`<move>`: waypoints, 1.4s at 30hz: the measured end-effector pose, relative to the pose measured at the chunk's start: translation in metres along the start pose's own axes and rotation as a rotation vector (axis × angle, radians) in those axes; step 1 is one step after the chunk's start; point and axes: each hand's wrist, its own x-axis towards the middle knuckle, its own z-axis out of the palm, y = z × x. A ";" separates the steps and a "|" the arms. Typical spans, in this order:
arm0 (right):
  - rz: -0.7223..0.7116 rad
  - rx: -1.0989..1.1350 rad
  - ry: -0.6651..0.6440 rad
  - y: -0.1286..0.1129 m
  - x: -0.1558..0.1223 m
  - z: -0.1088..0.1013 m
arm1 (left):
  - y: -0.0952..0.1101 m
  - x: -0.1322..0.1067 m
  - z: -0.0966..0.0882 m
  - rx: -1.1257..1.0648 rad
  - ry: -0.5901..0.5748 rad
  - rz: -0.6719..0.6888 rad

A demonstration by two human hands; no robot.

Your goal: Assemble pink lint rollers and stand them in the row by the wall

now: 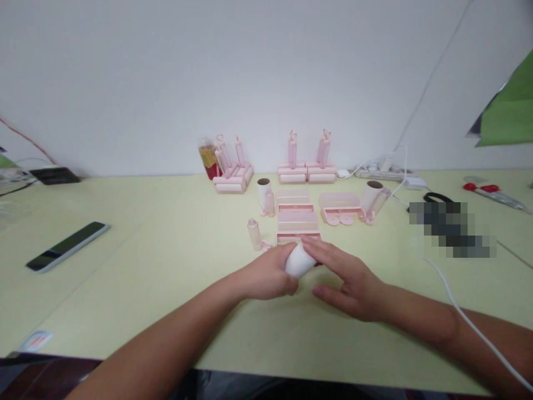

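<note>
My left hand [272, 273] is closed around a white roll [298, 261], tilted above the table's front middle. My right hand [352, 280] lies against the roll's far right side, fingers stretched out and thumb apart below. Just beyond the hands are pink cases with raised lids [297, 222], the nearest partly covered by my fingers. A small pink clear bottle [254, 234] stands to their left. Another white roll with a brown cardboard core [263, 191] stands behind it, beside a second pink bottle [270, 203]. To the right are another open pink case [340, 206] and an upright roll [370, 199].
Pink cases with slim bottles on them stand by the wall, at left [231, 180] and centre [307, 174]. A red and yellow container [209, 160] is behind. A phone [66, 247] lies left. A white cable [453, 300] crosses my right forearm; a power strip [381, 171] sits back right.
</note>
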 end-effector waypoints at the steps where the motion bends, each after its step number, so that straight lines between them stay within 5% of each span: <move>1: -0.031 -0.018 -0.062 0.000 0.001 -0.002 | 0.000 0.000 0.000 -0.017 -0.008 0.006; 5: -0.076 -0.051 0.027 0.002 0.003 -0.006 | 0.006 -0.002 -0.003 -0.060 0.003 0.023; 9: 0.092 -0.187 0.142 0.017 0.004 -0.006 | 0.010 -0.006 -0.014 -0.115 0.107 0.046; 14: 0.359 -0.434 -0.041 0.037 0.009 -0.009 | 0.003 -0.007 -0.024 -0.248 0.266 0.032; 23: 0.504 -0.541 -0.154 0.041 0.012 -0.012 | 0.001 -0.008 -0.023 -0.348 0.307 0.052; 35: 0.410 -0.382 0.077 0.043 0.010 -0.013 | 0.008 -0.007 -0.015 -0.448 0.309 0.033; 42: 0.364 -0.317 0.045 0.039 0.009 -0.005 | 0.001 0.000 -0.005 -0.523 0.282 -0.061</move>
